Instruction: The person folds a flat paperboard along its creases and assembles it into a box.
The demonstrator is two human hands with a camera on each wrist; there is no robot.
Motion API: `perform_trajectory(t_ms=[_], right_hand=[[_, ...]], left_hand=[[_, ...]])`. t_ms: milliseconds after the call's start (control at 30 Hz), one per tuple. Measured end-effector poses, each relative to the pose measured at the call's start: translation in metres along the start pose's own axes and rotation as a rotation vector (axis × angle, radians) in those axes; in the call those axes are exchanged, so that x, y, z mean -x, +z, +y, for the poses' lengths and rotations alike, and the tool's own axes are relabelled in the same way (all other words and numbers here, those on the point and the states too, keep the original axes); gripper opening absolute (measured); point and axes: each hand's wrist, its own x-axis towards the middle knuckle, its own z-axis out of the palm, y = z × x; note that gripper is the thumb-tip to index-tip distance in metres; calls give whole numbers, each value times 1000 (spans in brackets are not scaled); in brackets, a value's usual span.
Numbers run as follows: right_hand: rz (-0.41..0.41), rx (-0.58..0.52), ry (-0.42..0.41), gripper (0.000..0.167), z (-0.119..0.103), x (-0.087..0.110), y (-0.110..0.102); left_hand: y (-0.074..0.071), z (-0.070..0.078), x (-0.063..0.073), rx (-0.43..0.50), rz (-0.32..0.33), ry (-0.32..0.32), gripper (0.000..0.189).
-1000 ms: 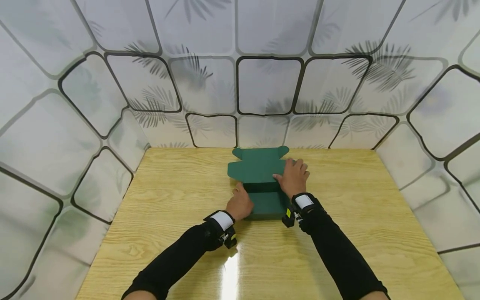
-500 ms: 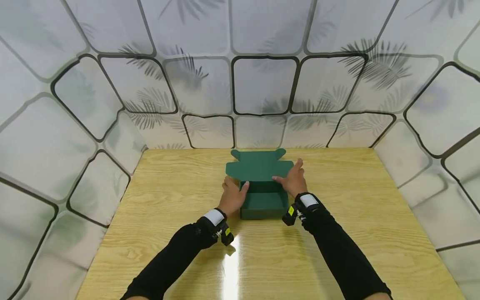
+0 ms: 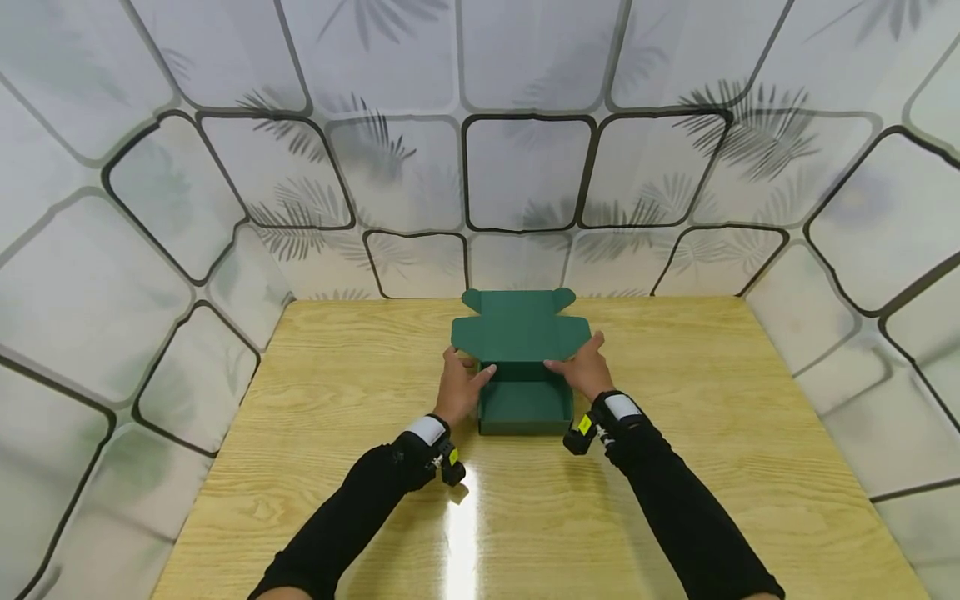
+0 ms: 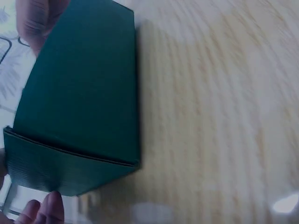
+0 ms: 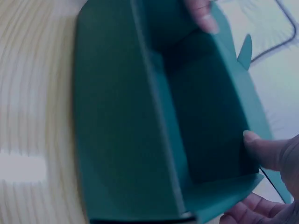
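Green box on woodgrain table, patterned walls

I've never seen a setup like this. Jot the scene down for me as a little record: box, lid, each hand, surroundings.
Box: green, open at the top
Lid: folded back, flaps spread
Left hand: grips the box near its back left corner
Right hand: grips it near the back right corner
Table: pale wood grain, beneath the box
Wall: pale, with dark outlines and leaf shapes
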Motion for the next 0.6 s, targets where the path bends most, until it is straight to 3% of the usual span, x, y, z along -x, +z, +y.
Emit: perform_trajectory(t_ms=[167, 333, 467, 600], right_hand=[[-34, -61, 16, 108, -7, 3, -10], [-7, -45, 3, 99, -11, 4, -12], [38, -55, -31, 89, -8, 3, -7], [86, -111, -133, 76, -7, 3, 0]], left_hand=[[1, -3, 1, 5, 4, 15, 79], [2, -6, 1, -3, 23, 16, 87], [2, -10, 0, -46, 6, 142, 91], [1, -14, -3, -139, -67, 313, 85]])
